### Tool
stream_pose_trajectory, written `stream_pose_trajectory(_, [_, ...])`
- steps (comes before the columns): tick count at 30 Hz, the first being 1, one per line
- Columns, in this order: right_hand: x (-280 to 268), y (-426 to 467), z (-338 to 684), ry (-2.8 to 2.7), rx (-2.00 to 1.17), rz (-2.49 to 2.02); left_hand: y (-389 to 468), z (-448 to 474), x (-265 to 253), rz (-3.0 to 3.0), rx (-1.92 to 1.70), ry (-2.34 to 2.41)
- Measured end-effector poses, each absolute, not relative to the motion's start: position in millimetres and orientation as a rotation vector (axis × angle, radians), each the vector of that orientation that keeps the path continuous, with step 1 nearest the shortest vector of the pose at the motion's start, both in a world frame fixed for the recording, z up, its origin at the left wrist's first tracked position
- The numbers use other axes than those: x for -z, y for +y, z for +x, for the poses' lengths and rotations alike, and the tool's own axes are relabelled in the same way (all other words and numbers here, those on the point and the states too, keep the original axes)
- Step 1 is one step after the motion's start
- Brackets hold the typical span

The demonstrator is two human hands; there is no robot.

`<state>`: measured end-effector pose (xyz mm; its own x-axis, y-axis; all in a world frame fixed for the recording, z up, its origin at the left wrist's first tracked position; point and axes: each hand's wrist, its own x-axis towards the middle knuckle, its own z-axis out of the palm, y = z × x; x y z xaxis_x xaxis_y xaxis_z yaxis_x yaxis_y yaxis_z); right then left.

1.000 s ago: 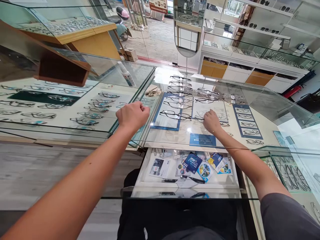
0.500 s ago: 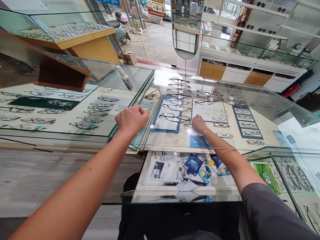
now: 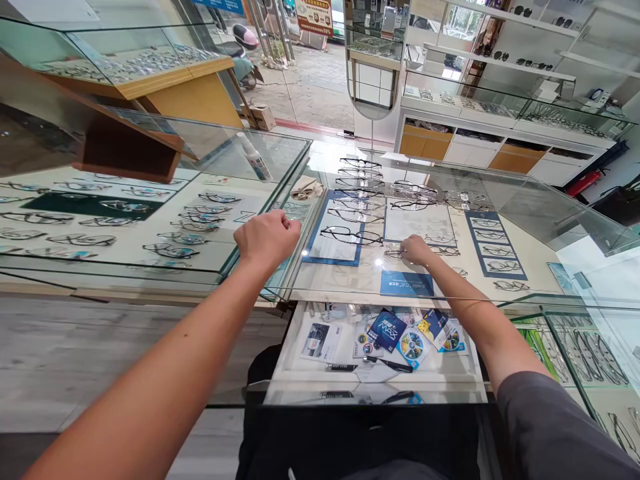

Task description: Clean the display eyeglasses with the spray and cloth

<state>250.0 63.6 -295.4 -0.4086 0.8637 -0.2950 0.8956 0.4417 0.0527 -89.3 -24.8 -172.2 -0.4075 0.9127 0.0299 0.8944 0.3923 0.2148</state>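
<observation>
My left hand is closed in a fist above the glass edge where two display cases meet. Its fingers curl under, so anything inside them is hidden. My right hand is at the top of the middle display case, its fingers bent together and mostly turned away from me. A thin-rimmed pair of eyeglasses shows just left of its fingertips; I cannot tell whether they touch. Farther left lies a dark-framed pair of eyeglasses, nearest in a column of several pairs. A blue card lies below my right hand.
An open drawer in front of me holds leaflets, discs and a pen. The left glass case contains rows of eyeglasses, with a white bottle near its far edge. A standing mirror rises beyond the counter.
My right hand has moved right, away from the dark-framed eyeglasses, and the thin-rimmed pair now shows beside it. My left hand remains a fist in nearly the same place.
</observation>
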Motion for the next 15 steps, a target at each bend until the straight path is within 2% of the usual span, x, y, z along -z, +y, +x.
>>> stream_pose_trajectory(15, [302.2,65.3,249.2,2.403,0.228,1.500,-23.6,-89.9,171.5,1.656,-0.286,2.535])
